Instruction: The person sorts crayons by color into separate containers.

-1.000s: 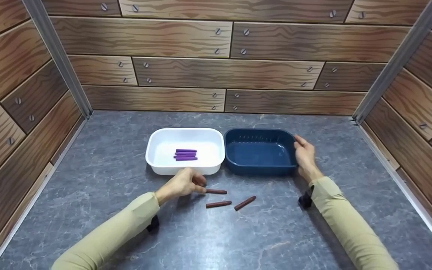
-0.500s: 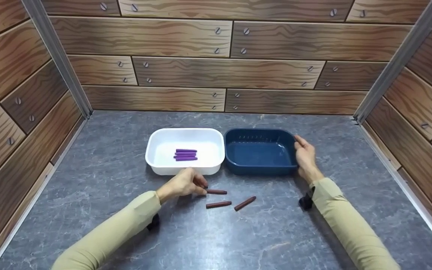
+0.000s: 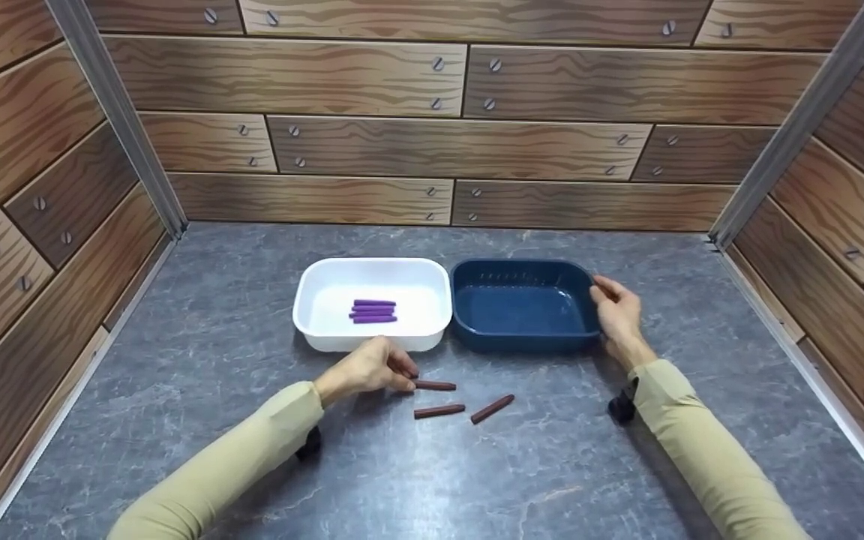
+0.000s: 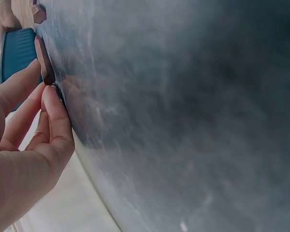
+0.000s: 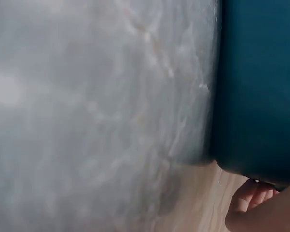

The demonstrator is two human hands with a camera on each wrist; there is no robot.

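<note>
My left hand point(image 3: 368, 367) is low over the table in front of the white tub. Its thumb and index finger pinch the left end of a brown crayon point(image 3: 436, 385), which lies on the table; in the left wrist view, the fingertips meet the end of this crayon point(image 4: 44, 60). Two more brown crayons point(image 3: 439, 411) point(image 3: 493, 409) lie closer to me. At the right end of the dark blue tub point(image 3: 526, 311), the fingers of my right hand point(image 3: 618, 311) touch its outer side near the rim. In the right wrist view, that hand point(image 5: 261, 208) is partly cut off.
Beside the blue tub stands the white tub point(image 3: 409, 292), their ends touching. Several purple crayons point(image 3: 373, 311) lie in a row inside it. Wood-patterned walls point(image 3: 447, 142) enclose the grey marbled table point(image 3: 252, 465) at the back and both sides.
My right hand has shifted slightly to the right at the end of the blue tub. The left hand stays at the same brown crayon, and the crayons have not visibly moved.
</note>
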